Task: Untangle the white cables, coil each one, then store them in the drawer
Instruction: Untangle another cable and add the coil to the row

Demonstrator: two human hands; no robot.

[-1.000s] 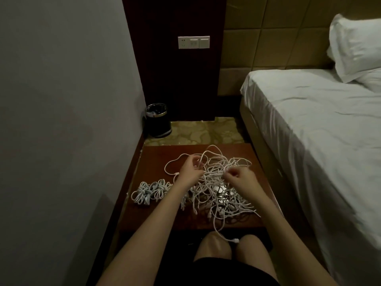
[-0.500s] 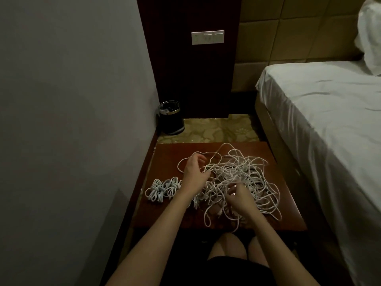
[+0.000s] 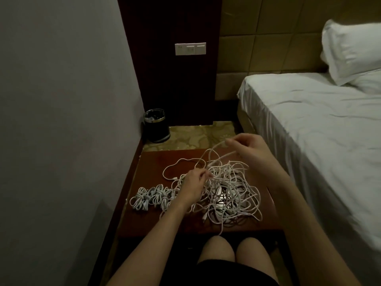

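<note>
A tangled heap of white cables (image 3: 231,193) covers the right half of the brown bedside table (image 3: 156,162). Several coiled white cables (image 3: 151,198) lie in a row on its left part. My left hand (image 3: 194,184) rests on the heap's left side, its fingers curled round strands there. My right hand (image 3: 249,148) is raised above the far side of the heap and pinches one white cable, which runs taut from its fingers down into the tangle. No drawer shows in this view.
A grey wall runs along the left. A black waste bin (image 3: 156,125) stands on the floor beyond the table. A bed with white sheets (image 3: 319,131) and a pillow (image 3: 350,50) fills the right. My knees (image 3: 233,252) are under the table's near edge.
My right hand has risen from the near side of the heap to above its far side, drawing a cable up. My left hand has stayed on the heap's left side.
</note>
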